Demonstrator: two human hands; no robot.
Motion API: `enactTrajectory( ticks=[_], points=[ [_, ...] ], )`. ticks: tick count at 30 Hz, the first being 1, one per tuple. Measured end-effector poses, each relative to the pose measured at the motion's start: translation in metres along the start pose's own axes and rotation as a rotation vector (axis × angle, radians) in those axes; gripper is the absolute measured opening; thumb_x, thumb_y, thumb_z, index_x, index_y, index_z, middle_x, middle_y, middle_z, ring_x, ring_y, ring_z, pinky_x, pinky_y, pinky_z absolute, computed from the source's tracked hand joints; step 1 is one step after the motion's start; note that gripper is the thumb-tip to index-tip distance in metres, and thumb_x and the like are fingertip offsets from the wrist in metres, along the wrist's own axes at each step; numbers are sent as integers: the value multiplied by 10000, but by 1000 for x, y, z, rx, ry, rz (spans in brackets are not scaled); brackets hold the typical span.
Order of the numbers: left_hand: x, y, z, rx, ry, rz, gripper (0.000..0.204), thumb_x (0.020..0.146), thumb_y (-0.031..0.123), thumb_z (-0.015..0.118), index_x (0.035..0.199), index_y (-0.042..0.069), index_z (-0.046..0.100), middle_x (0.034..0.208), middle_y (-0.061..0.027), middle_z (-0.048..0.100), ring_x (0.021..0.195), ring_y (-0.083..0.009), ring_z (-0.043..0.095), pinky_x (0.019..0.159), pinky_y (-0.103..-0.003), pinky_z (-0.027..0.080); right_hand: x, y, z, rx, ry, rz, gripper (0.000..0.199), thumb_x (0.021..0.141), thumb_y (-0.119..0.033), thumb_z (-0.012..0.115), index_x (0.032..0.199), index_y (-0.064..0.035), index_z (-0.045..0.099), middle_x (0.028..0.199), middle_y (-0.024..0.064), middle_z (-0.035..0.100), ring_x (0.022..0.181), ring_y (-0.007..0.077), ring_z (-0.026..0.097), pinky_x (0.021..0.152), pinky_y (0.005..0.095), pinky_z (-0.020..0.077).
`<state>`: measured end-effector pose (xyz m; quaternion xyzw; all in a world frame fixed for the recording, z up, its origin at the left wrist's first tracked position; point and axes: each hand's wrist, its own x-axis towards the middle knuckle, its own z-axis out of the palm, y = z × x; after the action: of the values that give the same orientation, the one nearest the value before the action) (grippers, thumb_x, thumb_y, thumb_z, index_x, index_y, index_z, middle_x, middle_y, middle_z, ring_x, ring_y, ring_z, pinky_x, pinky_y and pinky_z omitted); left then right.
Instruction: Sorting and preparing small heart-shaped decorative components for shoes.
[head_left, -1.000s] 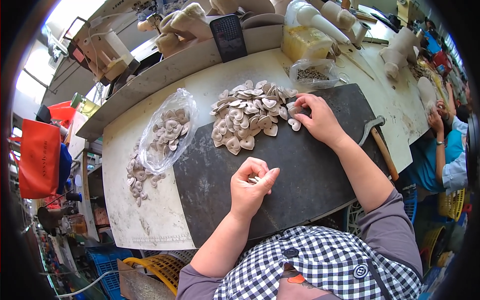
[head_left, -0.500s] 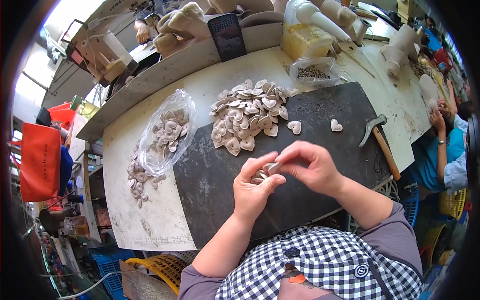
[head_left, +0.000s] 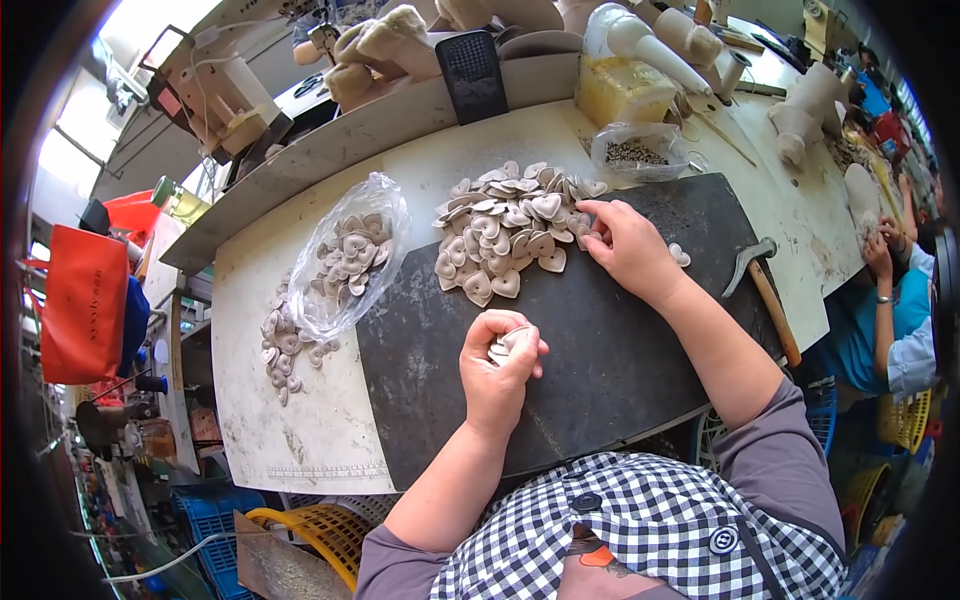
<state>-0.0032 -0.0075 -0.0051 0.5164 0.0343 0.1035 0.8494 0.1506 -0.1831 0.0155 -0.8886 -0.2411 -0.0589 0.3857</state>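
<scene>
Now, in the head view, the right hand (head_left: 640, 262) has left the left hand (head_left: 492, 385) and is back at the right edge of the large pile of heart-shaped pieces (head_left: 488, 228). Half a second ago the two hands met over the dark mat (head_left: 600, 380), the right passing a piece across. Its fingers now bend narrowly at the pile's edge, thumb near the fingertips; whether a piece is pinched between them I cannot tell.

The left hand stays low over the mat, fingers curled around a few small pale pieces (head_left: 503, 347) whose edges show between thumb and forefinger. One of the two loose hearts that lay right of the pile, the lone heart (head_left: 679, 255), remains visible beside the right wrist; the nearer one's spot is covered by the hand, so its fate is unclear.

The clear bag (head_left: 325, 322) of hearts and the hammer (head_left: 776, 312) look untouched. To judge by this return, the work is going piece by piece, with most hearts still heaped.
</scene>
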Motion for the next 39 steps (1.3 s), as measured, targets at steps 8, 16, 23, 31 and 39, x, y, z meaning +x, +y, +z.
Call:
enactTrajectory(
  ticks=[8, 16, 23, 31, 39],
  points=[
    [1, 2, 5, 113, -41, -66, 186, 853, -52, 632, 1015, 35, 615, 914, -31, 578, 728, -72, 585, 567, -192, 468, -6, 10, -6, 37, -35, 116, 221, 799, -124, 743, 980, -34, 654, 903, 105, 612, 784, 239, 651, 753, 349, 526],
    [0, 9, 12, 121, 2, -58, 224, 810, 53, 797, 980, 60, 651, 912, 9, 580, 756, -51, 535, 656, -187, 444, -53, -32, -3, 1010, -170, 270, 114, 877, -40, 721, 936, -3, 631, 925, 56, 705, 844, 100, 670, 763, 232, 538],
    [4, 6, 3, -43, 158, -14, 167, 842, 1, 747, 913, 58, 606, 909, -20, 583, 652, -60, 531, 546, -189, 424, -26, -39, 10, 172, -3, -213, 127, 863, -129, 706, 935, -28, 681, 885, 104, 647, 804, 274, 650, 719, 353, 532],
    [1, 3, 0, 63, -2, 159, 158, 884, -23, 654, 935, 77, 543, 982, -74, 589, 751, -151, 673, 496, -192, 460, -6, -24, 20, 14, 18, -150, 236, 760, -139, 773, 921, -67, 615, 876, 95, 597, 834, 299, 594, 807, 388, 498],
    [1, 13, 10, 30, 31, -90, 372, 829, 31, 770, 1166, 80, 619, 970, -2, 644, 781, -50, 581, 645, -190, 482, -55, -39, 13, 1080, -266, 288, 175, 890, -78, 719, 1001, -26, 594, 948, 37, 674, 868, 92, 642, 794, 245, 531]
  ],
)
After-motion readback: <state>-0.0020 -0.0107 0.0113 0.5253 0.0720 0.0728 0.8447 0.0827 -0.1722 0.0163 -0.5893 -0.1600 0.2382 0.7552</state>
